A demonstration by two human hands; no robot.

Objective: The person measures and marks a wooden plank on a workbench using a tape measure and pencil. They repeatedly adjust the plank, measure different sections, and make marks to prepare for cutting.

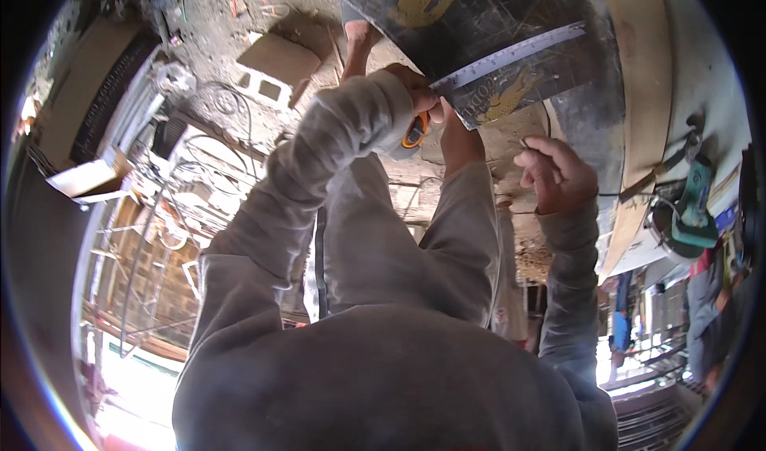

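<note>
My left hand [416, 90] is closed around a tape measure, its orange-and-black case [416, 130] hanging below the fingers. The white tape blade [511, 55] is drawn out across a dark sheet [523, 8] with gold printed emblems, starting near the sheet's lower left corner. My right hand [562, 172] is raised off to the right, below the sheet's edge and apart from it. Its thumb and fingers are pinched together. Something small and dark may be at the fingertips, but I cannot make it out.
A hollow concrete block [275, 66] lies on the littered ground at the upper left, near loose cables [219, 104]. To the right, a wooden board [638, 68] flanks the sheet. A teal angle grinder [692, 208] and a hammer [690, 141] lie beyond. Another person [706, 315] is at far right.
</note>
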